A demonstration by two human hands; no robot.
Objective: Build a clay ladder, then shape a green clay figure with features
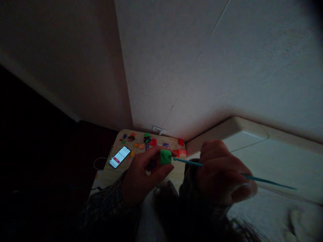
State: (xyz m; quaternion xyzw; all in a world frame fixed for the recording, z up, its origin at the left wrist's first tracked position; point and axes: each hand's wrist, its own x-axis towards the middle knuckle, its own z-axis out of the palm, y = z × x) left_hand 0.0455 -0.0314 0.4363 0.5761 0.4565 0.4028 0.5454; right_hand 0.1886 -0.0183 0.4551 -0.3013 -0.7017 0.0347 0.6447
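Note:
My left hand [143,174] pinches a small green block [166,157], which looks like modelling clay, between thumb and fingers. Shallow dents show on the face turned toward me. A thin teal modelling tool [188,162] is gripped in my right hand [224,174], its rounded tip close to the right side of the green block. Whether the tip touches the block I cannot tell. The tool's tapered far end sticks out to the right beyond my fist. Both hands are raised above a small wooden table [111,176].
A lit phone [119,157] lies at the table's left. Several small coloured pieces are spread along the back, among them a dark round piece [131,138], a red piece [181,142] and a pink block [182,153]. A wall rises behind; a pale headboard-like panel [252,134] stands right.

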